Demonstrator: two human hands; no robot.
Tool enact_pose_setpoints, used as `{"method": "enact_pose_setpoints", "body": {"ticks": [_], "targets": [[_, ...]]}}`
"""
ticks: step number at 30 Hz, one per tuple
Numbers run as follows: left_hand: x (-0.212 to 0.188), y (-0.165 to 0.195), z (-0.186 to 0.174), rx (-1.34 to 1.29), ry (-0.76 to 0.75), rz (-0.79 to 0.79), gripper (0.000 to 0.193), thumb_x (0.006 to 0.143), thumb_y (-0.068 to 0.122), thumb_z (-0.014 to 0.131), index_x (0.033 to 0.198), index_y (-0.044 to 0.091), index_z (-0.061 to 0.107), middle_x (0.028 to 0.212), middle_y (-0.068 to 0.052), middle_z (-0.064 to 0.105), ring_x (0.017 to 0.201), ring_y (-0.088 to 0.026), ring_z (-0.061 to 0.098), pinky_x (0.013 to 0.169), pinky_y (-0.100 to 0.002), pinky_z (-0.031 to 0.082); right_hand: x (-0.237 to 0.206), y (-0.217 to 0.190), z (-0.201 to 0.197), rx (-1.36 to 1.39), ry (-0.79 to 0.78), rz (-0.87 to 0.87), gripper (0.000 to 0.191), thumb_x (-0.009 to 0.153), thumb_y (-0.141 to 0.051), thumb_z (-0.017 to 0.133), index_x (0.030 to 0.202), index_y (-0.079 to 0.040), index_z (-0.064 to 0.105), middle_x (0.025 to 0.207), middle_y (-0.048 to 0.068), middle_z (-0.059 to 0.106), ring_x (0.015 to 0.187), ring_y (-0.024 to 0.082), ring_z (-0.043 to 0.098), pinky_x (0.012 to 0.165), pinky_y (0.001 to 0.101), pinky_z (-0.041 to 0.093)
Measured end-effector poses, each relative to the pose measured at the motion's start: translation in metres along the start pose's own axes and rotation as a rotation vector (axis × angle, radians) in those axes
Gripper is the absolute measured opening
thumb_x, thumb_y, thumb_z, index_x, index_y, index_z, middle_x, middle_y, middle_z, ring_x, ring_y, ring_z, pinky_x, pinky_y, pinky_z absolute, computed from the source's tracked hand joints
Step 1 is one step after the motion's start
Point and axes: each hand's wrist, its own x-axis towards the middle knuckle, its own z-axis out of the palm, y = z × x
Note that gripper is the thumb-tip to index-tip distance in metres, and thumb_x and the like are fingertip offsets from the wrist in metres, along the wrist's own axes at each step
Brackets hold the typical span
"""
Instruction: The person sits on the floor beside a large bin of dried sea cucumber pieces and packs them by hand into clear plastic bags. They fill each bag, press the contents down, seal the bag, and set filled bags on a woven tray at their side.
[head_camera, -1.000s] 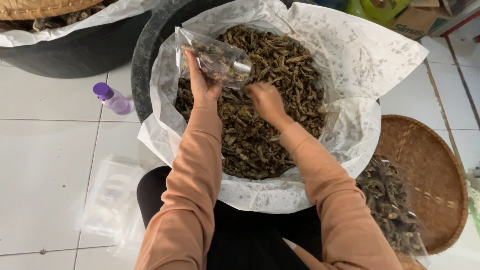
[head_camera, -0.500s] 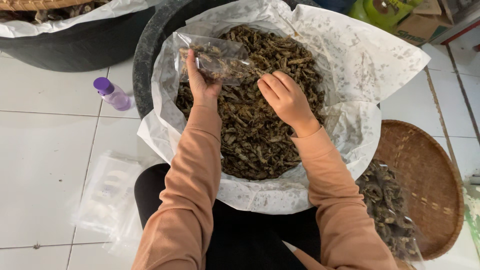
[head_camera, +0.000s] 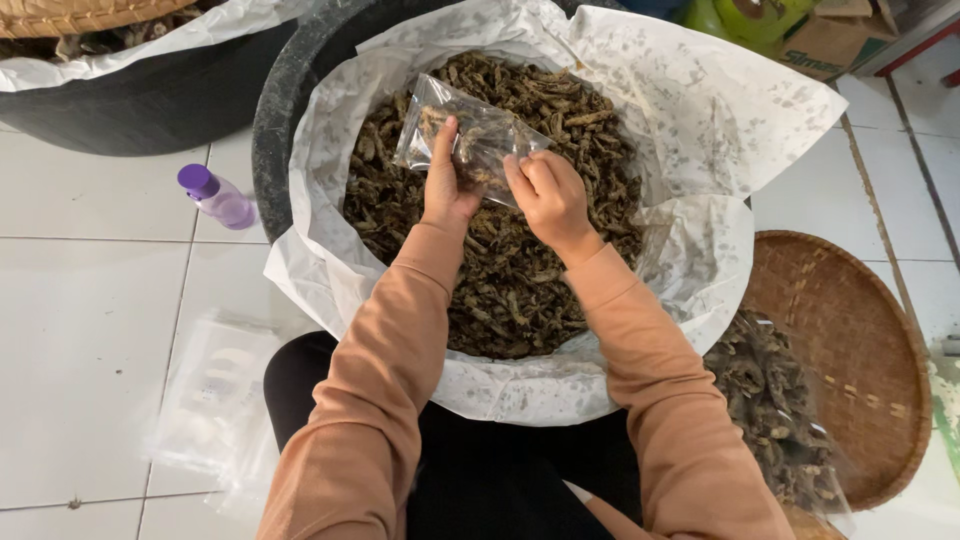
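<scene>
- Left hand (head_camera: 447, 190) and right hand (head_camera: 548, 195): each grip held the clear plastic bag (head_camera: 468, 138).
- Bag: above the dried brown pieces (head_camera: 510, 280) in the paper-lined black tub (head_camera: 275, 130).

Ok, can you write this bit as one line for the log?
left hand: holds small clear plastic bag | right hand: at bag's mouth | below: paper-lined black tub of dried dark pieces

clear pouch (head_camera: 470, 135) midair; maybe cardboard box (head_camera: 825, 45) behind.
</scene>
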Motion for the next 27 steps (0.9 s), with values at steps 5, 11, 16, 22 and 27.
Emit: {"method": "enact_pose_setpoints", "body": {"ticks": [5,11,16,22,27], "targets": [[0.001,0.009,-0.003,-0.080,0.058,0.038,0.056,0.082,0.044,0.079,0.122,0.008,0.064,0.115,-0.010,0.071,0.106,-0.028,0.069,0.094,-0.049,0.058,0.000,-0.012,0.002,0.142,-0.065,0.208,0.027,0.080,0.003,0.087,0.104,-0.001,0.076,0.080,0.006,0.048,0.069,0.022,0.053,0.057,0.0342,0.047],[0.008,0.000,-0.008,0.025,0.030,-0.048,0.038,0.085,0.028,0.085,0.111,0.006,0.068,0.103,-0.010,0.073,0.094,-0.027,0.071,0.086,-0.045,0.061,0.008,-0.016,-0.010,0.361,-0.126,0.261,0.021,0.088,0.001,0.081,0.108,-0.001,0.075,0.094,0.007,0.059,0.081,0.023,0.062,0.069,0.0355,0.054],[0.008,0.016,-0.011,0.035,0.075,-0.068,0.034,0.088,0.027,0.084,0.109,0.005,0.069,0.097,-0.010,0.075,0.088,-0.026,0.072,0.079,-0.044,0.060,0.017,-0.015,-0.009,0.471,-0.197,0.072,0.019,0.089,0.001,0.072,0.107,-0.002,0.076,0.120,0.010,0.069,0.113,0.030,0.070,0.096,0.0387,0.060],[0.014,0.018,-0.005,0.013,-0.058,-0.145,0.036,0.086,0.031,0.083,0.108,0.007,0.069,0.098,-0.009,0.075,0.087,-0.026,0.072,0.078,-0.042,0.062,0.021,-0.007,-0.007,0.600,-0.216,0.182,0.025,0.090,0.014,0.066,0.107,-0.001,0.077,0.127,0.013,0.070,0.122,0.030,0.069,0.102,0.0388,0.060],[0.018,0.032,-0.009,0.036,0.094,-0.076,0.042,0.084,0.034,0.083,0.110,0.005,0.068,0.098,-0.012,0.073,0.086,-0.027,0.071,0.074,-0.044,0.061,0.022,-0.016,-0.002,0.827,-0.299,0.215,0.025,0.086,0.017,0.065,0.100,-0.002,0.073,0.125,0.010,0.071,0.124,0.030,0.069,0.101,0.0389,0.060]]}}
